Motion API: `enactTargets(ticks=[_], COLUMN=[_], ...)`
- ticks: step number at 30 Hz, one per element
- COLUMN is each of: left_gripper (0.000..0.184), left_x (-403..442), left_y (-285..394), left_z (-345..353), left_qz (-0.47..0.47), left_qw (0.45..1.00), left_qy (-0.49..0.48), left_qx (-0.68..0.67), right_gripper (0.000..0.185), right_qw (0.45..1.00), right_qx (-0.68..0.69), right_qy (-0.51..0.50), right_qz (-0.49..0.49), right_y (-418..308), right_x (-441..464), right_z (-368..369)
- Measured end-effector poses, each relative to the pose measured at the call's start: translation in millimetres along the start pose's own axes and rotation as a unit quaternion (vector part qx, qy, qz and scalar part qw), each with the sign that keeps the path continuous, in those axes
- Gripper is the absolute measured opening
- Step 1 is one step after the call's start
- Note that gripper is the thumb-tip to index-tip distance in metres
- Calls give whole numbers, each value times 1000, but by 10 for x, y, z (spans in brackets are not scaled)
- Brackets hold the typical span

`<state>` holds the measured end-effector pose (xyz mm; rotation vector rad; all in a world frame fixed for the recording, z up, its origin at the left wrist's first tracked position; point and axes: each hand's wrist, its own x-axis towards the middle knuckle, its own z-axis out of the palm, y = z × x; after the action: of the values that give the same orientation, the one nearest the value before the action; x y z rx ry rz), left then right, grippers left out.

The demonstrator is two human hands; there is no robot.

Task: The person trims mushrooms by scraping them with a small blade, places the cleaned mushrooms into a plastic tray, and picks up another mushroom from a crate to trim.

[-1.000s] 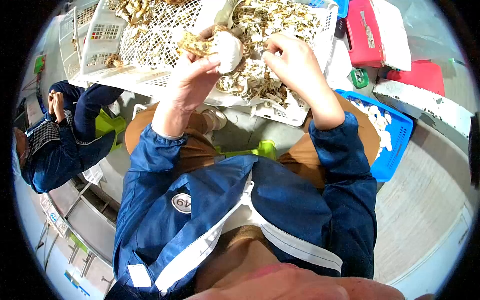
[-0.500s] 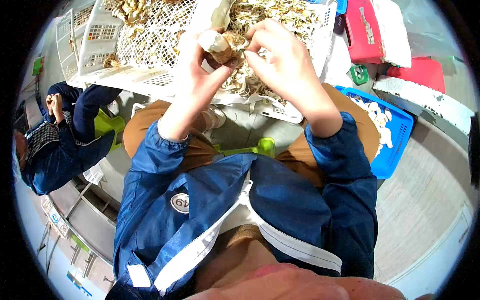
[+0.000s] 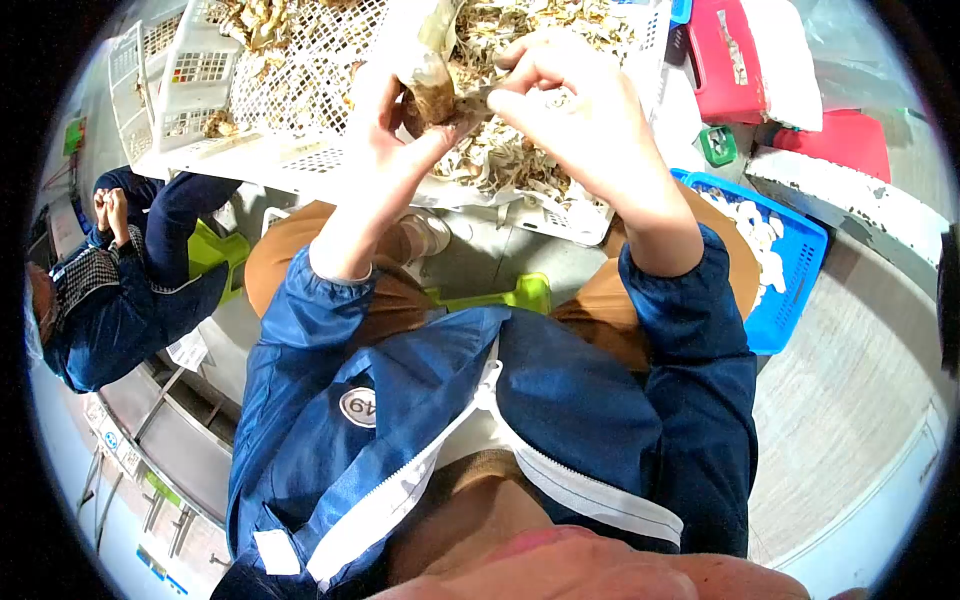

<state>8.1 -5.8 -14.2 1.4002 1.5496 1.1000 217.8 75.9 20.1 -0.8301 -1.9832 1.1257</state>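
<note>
My left hand [image 3: 385,150] is closed around a thick-stemmed mushroom [image 3: 432,92], pale at the top and brown lower down. Its fingers partly cover the mushroom, which is held above a white basket full of shavings. To the right of it, my right hand [image 3: 570,120] has its thumb and forefinger pinched together close to the mushroom's side. What sits in that pinch is too small to make out. Dry-looking, pale and brown shavings [image 3: 515,160] lie heaped below both hands.
Left of my hands, a white perforated basket [image 3: 205,120] holds brown mushroom pieces [image 3: 258,25]. A blue tray [image 3: 790,310] with white pieces [image 3: 755,225] stands by my right knee. Red containers [image 3: 725,65] are at upper right. Another person [image 3: 130,290] sits at the left.
The mushroom has turned in my left hand, showing more of its brown side and less of its white end. My right hand has shifted slightly, staying beside it.
</note>
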Motion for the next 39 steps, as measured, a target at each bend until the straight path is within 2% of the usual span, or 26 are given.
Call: enactTargets(ticks=[5, 8, 12, 13, 16, 17, 21, 24, 25, 26, 27, 28, 29, 30, 31, 33, 34, 36, 38, 39], left_gripper=[55, 55, 58, 59, 57, 61, 57, 57, 57, 56, 56, 55, 55, 55, 56, 60, 60, 60, 63, 64], left_x=[-24, -42, -37, -25, -10, -70, -75, -71, -39, -31, -28, -23, -24, -12, 7, 20, 19, 27, 34, 30], left_y=[35, 40, 53, 48, 84, 64, 73, 89, 87, 70, 55, 41, 11, 47, 110, 96, 53, 36, 153, 122], left_z=[55, 82, 82, 79, 37, 57, 90, 57, 30, 0, -30, -44, -24, -10, -19, -51, -45, -29, -10, 0], left_qz=[31, 52, 42, 79, 91, 30, -5, 0, 48, 36, 24, 12, -9, -29, -51, -93, -80, -54, -70, -71], left_qw=[997, 996, 995, 990, 979, 991, 997, 999, 995, 996, 997, 998, 996, 990, 982, 966, 962, 952, 934, 921], left_qy=[39, 47, 27, 28, -14, 1, 26, 7, 3, -7, -17, -27, -41, -55, -70, -98, -94, -86, -94, -92], left_qx=[55, 54, 83, 112, 182, 127, 77, 53, 92, 79, 66, 53, -78, -124, -170, -219, -242, -287, -338, -371], right_gripper=[13, 13, 18, 18, 16, 16, 13, 11, 11, 11, 13, 12, 11, 10, 10, 14, 16, 17, 18, 16], right_qw=[993, 994, 978, 978, 978, 978, 981, 987, 990, 993, 996, 996, 988, 972, 977, 960, 947, 960, 974, 979], right_qx=[-115, -107, -179, -177, -176, -177, -162, -144, -125, -106, -64, -8, 48, 103, 130, 217, 260, 192, 92, 7], right_qy=[24, 22, 59, 66, 76, 71, 58, 59, 55, 50, 60, 28, -4, -36, -35, -6, 9, -10, -33, -32], right_qz=[-31, 5, -85, -86, -88, -90, -88, -48, -27, -5, 27, 88, 149, 207, 163, 179, 186, 202, 203, 200], right_y=[31, -11, 46, 63, 83, 70, 73, 13, 10, 11, 17, 8, -9, 7, 150, 269, 324, 398, 355, 278], right_x=[-66, -84, -74, -79, -104, -107, -89, -87, -85, -87, -94, -83, -56, -54, -45, -43, -42, -45, -35, -47], right_z=[177, 251, 311, 332, 358, 348, 303, 280, 257, 236, 213, 158, 78, 3, -8, 30, 47, 31, -17, -12])
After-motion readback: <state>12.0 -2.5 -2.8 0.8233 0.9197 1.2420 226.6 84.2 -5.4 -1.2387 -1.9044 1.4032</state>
